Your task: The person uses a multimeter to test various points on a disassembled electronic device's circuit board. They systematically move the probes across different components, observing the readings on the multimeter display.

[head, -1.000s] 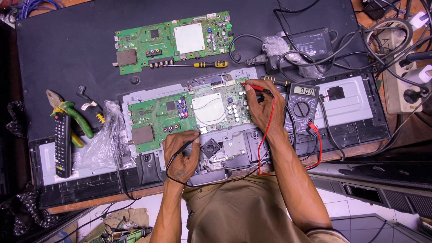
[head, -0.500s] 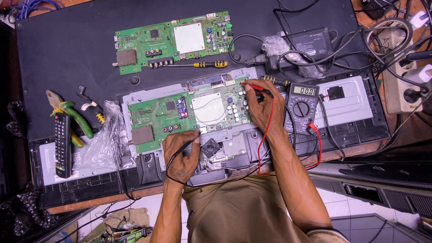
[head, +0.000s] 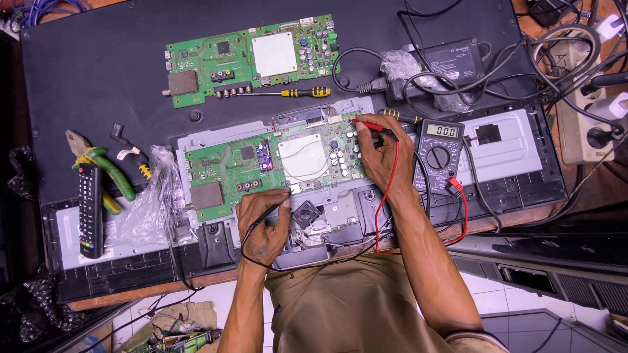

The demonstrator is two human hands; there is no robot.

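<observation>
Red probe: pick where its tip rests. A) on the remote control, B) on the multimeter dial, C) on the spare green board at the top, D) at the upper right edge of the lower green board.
D: the right hand holds the red probe with its tip at the upper right edge of the lower green board, beside the multimeter.

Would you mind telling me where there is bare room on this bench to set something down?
Free: the dark panel left of the upper circuit board, and the strip below it above the pliers. Crowded: the cables at right, and the lower circuit board around both hands.
</observation>
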